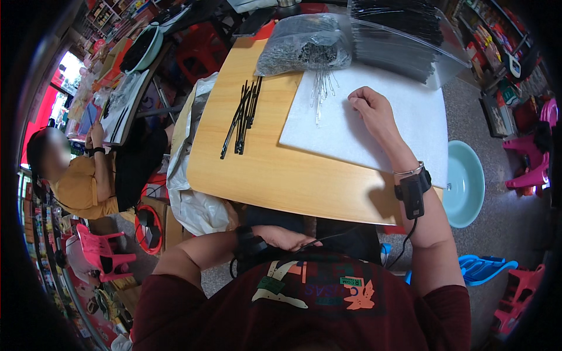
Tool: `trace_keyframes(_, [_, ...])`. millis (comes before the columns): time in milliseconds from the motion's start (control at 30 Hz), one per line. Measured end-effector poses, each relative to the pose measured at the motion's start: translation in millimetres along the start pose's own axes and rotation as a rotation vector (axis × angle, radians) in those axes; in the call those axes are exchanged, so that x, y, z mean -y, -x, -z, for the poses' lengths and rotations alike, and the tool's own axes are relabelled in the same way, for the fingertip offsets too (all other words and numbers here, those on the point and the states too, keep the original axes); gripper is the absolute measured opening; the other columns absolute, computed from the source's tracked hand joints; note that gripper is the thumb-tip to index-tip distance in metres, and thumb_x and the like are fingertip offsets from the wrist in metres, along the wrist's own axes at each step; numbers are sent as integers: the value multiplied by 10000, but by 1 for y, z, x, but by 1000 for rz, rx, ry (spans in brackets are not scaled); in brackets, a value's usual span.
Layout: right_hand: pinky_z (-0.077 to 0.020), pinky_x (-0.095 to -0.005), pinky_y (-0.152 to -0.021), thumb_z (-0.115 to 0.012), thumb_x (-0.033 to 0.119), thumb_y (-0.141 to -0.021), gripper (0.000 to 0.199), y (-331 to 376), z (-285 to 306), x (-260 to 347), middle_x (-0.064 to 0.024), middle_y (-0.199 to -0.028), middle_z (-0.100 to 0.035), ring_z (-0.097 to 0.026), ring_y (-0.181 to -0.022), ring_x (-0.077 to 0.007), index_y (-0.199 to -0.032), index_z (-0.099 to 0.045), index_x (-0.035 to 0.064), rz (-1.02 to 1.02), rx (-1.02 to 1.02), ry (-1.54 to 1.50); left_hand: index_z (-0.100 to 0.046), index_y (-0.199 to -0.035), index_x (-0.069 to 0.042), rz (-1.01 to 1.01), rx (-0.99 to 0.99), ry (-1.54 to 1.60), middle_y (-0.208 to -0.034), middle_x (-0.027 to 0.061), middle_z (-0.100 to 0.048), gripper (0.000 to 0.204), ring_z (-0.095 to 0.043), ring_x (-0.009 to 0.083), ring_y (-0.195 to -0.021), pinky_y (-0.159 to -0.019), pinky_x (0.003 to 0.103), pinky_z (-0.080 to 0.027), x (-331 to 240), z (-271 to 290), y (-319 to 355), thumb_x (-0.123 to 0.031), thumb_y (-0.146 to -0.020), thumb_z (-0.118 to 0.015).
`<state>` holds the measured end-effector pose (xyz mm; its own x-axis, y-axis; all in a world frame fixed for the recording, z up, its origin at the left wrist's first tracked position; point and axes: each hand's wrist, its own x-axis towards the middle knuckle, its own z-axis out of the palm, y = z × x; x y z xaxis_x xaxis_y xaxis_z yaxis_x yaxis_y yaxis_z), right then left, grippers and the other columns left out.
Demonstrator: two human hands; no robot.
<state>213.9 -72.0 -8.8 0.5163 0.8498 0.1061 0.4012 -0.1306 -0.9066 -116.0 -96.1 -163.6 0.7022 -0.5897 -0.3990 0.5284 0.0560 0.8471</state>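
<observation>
My right hand (372, 106) hovers over a white foam sheet (374, 131) on the table, its fingers curled and thumb pressed in; whatever it may hold is hidden. Just left of it, thin shiny wire pieces (321, 93) stick out from a clear plastic bag (301, 44) packed with more of them. My left hand (287, 238) rests low by my lap under the table edge, fingers stretched out, with a thin black cable passing its fingertips. Several slim black strips (243, 117) lie loosely bunched on the bare wood of the table (263, 169).
A clear container of long black strips (398, 47) stands at the back right. White plastic sacking (199, 205) hangs at the table's left side. A pale green basin (465, 184) is at the right. Another person (82, 181) works at a side table on the left.
</observation>
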Motion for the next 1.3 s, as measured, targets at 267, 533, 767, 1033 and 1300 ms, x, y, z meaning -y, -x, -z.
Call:
trace_keyframes(267, [-452,-288,-685,-539,169,-830,196,1,1,-1,-67,-747,-637,-578,-690,-156,-919,-648,33,-17,-13,9,-360,-1336,-73,-47,-220,-124,-1281,141,-439,526,-445,234,-1163,-982,344,-357,-37,-16,5,-383,-928,-478])
trace_keyframes(533, [-444,-284,-666,-541,169,-830,189,0,1,1,-60,-732,-629,-567,-674,-147,-902,-645,29,-14,-14,27,-407,-1268,-71,-91,-237,-125,-1238,130,-465,469,-455,244,-1151,-977,352,-361,-27,-13,-3,-406,-940,-431])
trace_keyframes(767, [-441,-286,-659,-543,170,-832,188,1,0,4,-59,-731,-627,-564,-672,-146,-905,-644,29,-33,3,15,-462,-1189,-51,-142,-319,-197,-1163,133,-512,383,-503,243,-1089,-942,332,-388,-17,-15,-11,-360,-976,-387])
trace_keyframes(1033, [-444,-289,-665,-537,166,-829,196,2,2,0,-63,-737,-629,-568,-679,-148,-911,-644,24,-10,-4,35,-501,-1143,-9,11,-327,-248,-1001,106,-600,337,-530,152,-974,-822,315,-433,-38,-15,-7,-293,-960,-502])
trace_keyframes(1300, [-448,-286,-685,-537,176,-827,205,2,2,2,-60,-740,-631,-576,-688,-151,-912,-645,24,-13,-4,5,-355,-1375,-39,-32,-126,-27,-1319,89,-476,445,-451,162,-1177,-984,286,-361,-10,-4,12,-192,-968,-451])
